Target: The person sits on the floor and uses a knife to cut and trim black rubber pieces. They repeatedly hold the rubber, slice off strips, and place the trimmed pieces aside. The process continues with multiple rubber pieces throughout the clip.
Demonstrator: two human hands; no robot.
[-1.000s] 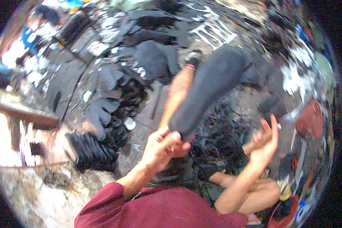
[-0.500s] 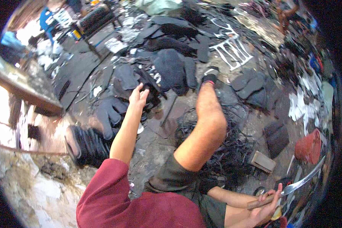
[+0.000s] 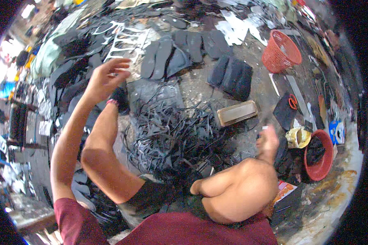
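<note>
My left hand [image 3: 106, 79] is raised at the left with its fingers stretched out and nothing in them. It hangs above dark sheets and the foot of my bent left leg. On the right, my right hand [image 3: 268, 141] is closed above my folded knee, smeared by motion. A blurred knife [image 3: 267, 118] seems to stick out of it; its blade cannot be made out. Dark sole-shaped pieces [image 3: 157, 59] lie beyond my hands, beside a stack of dark padded pieces [image 3: 232, 77]. Between my legs spreads a heap of black cut strips [image 3: 171, 134]. A pale rectangular block [image 3: 237, 113] lies nearest my right hand.
At the far right stands a red perforated basket [image 3: 280, 53]. Orange-handled scissors [image 3: 292, 102] lie on a dark piece. Close by are a long grey strip [image 3: 299, 100], a yellowish cup [image 3: 298, 137] and a red basin [image 3: 329, 159]. A white cut-out frame [image 3: 129, 41] lies at the back.
My view has swung to the right. My left hand has come across with it, still open. My right hand has moved up past the knee, and the knife is now blurred.
</note>
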